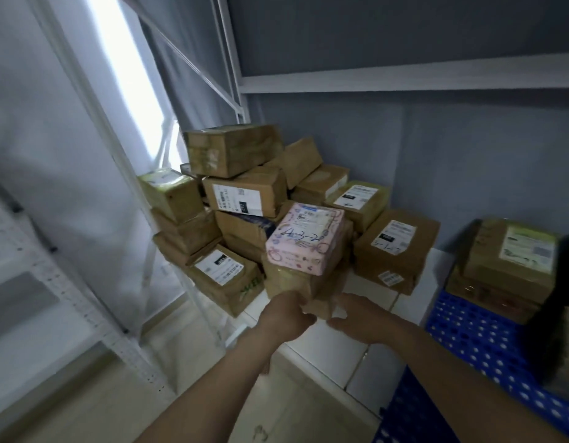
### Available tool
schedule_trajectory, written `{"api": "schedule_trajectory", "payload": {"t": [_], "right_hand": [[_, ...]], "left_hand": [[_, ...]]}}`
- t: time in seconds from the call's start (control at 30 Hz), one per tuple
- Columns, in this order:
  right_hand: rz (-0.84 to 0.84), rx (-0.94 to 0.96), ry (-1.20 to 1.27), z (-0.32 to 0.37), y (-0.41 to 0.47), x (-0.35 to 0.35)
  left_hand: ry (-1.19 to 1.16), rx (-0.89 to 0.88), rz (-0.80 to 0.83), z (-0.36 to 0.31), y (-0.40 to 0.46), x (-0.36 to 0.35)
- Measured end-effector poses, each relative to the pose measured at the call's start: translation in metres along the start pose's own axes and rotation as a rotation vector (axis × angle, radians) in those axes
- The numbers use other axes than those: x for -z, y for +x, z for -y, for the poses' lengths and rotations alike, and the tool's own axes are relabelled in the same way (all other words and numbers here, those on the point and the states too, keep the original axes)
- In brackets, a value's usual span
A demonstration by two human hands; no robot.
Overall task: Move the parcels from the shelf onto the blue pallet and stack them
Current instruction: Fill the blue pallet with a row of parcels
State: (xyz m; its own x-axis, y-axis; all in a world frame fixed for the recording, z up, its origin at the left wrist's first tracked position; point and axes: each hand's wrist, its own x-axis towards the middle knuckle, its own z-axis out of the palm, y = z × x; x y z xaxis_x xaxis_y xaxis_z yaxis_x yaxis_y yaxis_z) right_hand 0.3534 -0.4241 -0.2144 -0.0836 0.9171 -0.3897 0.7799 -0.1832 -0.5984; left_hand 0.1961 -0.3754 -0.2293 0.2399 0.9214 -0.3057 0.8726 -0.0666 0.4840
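Observation:
Both my hands hold a brown cardboard parcel point(296, 281) from below, with a pink parcel point(304, 238) marked in pen lying on top of it. My left hand point(284, 314) grips its lower left edge and my right hand point(361, 318) grips its lower right edge. Behind them a heap of several brown parcels point(245, 193) stands on the bottom board of the white shelf point(366, 295). The blue pallet point(487, 356) lies at the right, with brown parcels point(507, 266) stacked on it.
White shelf uprights point(123, 174) and a diagonal brace stand at the left, and an upper shelf board point(404, 75) crosses above. A dark blurred object point(558, 298) hangs at the right edge over the pallet. Pale floor tiles point(123, 394) lie below my arms.

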Motion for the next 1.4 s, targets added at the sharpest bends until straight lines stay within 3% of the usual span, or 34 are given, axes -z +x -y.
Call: {"api": "schedule_trajectory", "payload": {"t": [0.23, 0.5, 0.8, 0.93, 1.17, 1.4], "right_hand": [[-0.081, 0.150, -0.176, 0.061, 0.010, 0.027], [-0.294, 0.331, 0.196, 0.153, 0.042, 0.057], [-0.498, 0.218, 0.517, 0.245, 0.145, 0.092], [-0.565, 0.107, 0.646, 0.274, 0.182, 0.097], [-0.573, 0.006, 0.897, 0.302, 0.227, 0.098], [-0.572, 0.105, 1.059, 0.290, 0.237, 0.094]], "left_hand": [[0.033, -0.063, -0.184, 0.016, -0.004, 0.074], [0.010, -0.063, -0.393, 0.045, 0.037, 0.184], [-0.290, -0.163, -0.558, 0.059, 0.104, 0.292], [-0.464, -0.153, -0.492, 0.065, 0.138, 0.324], [-0.995, -0.128, -0.154, 0.064, 0.192, 0.349], [-1.094, -0.181, -0.027, 0.069, 0.199, 0.342]]}}
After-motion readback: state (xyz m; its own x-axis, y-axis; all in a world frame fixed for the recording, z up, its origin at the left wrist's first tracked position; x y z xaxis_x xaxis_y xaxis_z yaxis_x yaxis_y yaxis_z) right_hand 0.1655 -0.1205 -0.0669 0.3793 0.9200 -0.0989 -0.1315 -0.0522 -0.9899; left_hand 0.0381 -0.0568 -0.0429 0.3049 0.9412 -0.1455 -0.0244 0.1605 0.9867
